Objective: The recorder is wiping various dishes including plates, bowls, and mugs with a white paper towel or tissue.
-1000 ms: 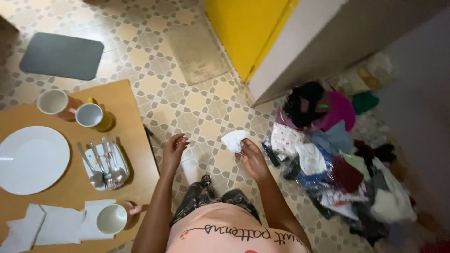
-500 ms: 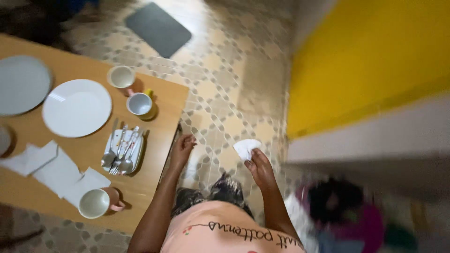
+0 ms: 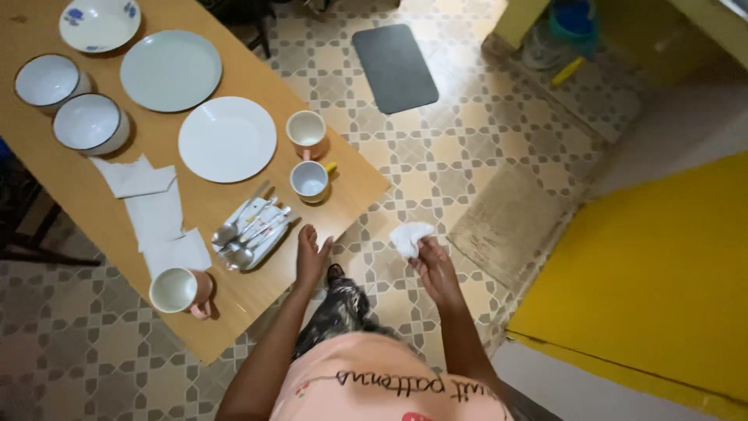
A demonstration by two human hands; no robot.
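My right hand (image 3: 435,269) holds a small crumpled white cloth (image 3: 408,236) above the tiled floor. My left hand (image 3: 311,256) is empty with its fingers apart, hovering at the near edge of the wooden table (image 3: 343,181). Closest to that hand lies a small white tray (image 3: 273,238) with several spoons and forks (image 3: 241,234) on it.
On the table stand two white plates (image 3: 227,139), three bowls (image 3: 88,122), three mugs (image 3: 311,181) and white paper napkins (image 3: 160,214). A dark grey mat (image 3: 394,67) and a beige mat (image 3: 510,222) lie on the floor. A yellow door (image 3: 654,273) is at the right.
The view swung left, away from the pile of clothes toward the table. My left hand came close to the table edge. My right hand keeps holding the white cloth.
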